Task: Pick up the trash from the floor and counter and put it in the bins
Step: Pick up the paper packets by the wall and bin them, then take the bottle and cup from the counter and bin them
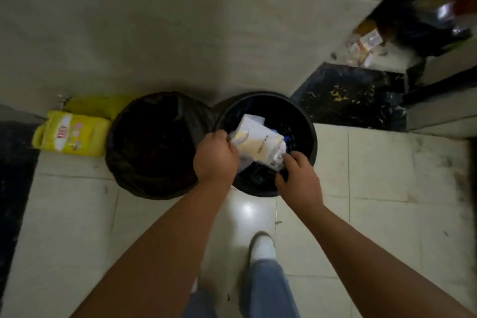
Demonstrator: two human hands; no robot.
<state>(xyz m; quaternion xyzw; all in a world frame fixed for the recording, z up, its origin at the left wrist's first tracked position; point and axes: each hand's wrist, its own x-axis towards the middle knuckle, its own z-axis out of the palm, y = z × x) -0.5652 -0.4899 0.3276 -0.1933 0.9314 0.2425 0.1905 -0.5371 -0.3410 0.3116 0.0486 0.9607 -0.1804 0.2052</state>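
Left hand and right hand both gripping a crumpled white wrapper bundle over the black basket bin, lined bin touching its left, yellow packet beside

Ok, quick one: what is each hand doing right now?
Left hand: closed on the left end of the white packaging bundle, over the right bin.
Right hand: fingers curled on the bundle's right end; grip looks closed.

You cannot read any text here with certainty. The yellow bag on the floor carries a red logo, but its letters are blurred. The white packet shows one dark printed line, too small to read.
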